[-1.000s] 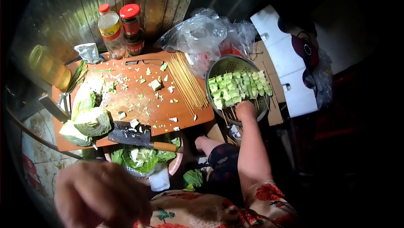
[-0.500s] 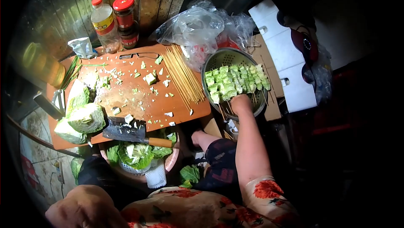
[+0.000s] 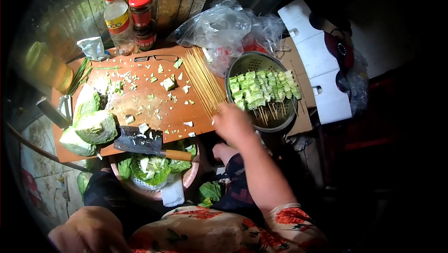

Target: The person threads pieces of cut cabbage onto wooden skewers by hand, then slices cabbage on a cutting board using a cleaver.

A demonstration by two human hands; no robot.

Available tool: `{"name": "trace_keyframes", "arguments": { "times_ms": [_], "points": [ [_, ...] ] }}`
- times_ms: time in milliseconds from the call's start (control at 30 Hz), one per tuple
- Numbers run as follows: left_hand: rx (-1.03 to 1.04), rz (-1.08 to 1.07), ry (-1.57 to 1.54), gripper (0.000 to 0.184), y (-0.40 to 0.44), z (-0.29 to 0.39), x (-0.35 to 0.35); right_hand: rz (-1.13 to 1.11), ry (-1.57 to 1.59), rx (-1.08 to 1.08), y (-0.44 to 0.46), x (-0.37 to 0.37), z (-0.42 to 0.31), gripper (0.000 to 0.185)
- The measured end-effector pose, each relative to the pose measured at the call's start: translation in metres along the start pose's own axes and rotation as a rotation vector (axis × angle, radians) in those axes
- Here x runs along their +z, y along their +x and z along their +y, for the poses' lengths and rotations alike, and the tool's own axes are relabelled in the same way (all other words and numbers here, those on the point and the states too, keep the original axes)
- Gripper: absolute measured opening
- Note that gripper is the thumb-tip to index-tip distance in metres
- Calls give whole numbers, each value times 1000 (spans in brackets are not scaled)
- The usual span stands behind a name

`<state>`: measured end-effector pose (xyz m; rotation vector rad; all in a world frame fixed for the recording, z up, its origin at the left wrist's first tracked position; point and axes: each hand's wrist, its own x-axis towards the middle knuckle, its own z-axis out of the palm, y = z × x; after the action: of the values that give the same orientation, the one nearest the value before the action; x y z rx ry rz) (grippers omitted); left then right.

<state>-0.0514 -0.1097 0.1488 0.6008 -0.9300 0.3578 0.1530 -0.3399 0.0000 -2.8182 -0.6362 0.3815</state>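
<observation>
From where I stand, the right hand (image 3: 234, 124) is at the near ends of the thin sticks (image 3: 200, 75) lying on the counter (image 3: 200, 124); it's blurred, so I can't tell whether its grip is open or closed. Nor can I for the left hand (image 3: 88, 234), low in view. The sticks look light, stiff and snappable, best pinched singly near one end. In the colander (image 3: 245, 64), the threaded cabbage pieces (image 3: 263, 88) seem soft, easily torn; I'd lift them by the bare stick ends.

Orange-brown board (image 3: 175, 109), cabbage chunks (image 3: 97, 128), cleaver (image 3: 138, 141), thin skewers (image 3: 201, 78)
</observation>
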Motion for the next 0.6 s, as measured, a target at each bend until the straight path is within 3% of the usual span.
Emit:
{"name": "trace_keyframes", "arguments": {
  "times_ms": [133,200,433,600],
  "points": [
    [75,-208,54,38,14,0,-14,-231,43,-278,-22,47,-57,32],
    [-190,-238,176,37,30,11,-9,-350,23,-286,-33,49,-80,32],
    [-248,-216,240,31,18,32,4,-362,-118,-314,-43,100,-82,34],
    [-45,-28,404,29,-5,29,30,-306,-113,-423,-48,119,-88,22]
  ]
}}
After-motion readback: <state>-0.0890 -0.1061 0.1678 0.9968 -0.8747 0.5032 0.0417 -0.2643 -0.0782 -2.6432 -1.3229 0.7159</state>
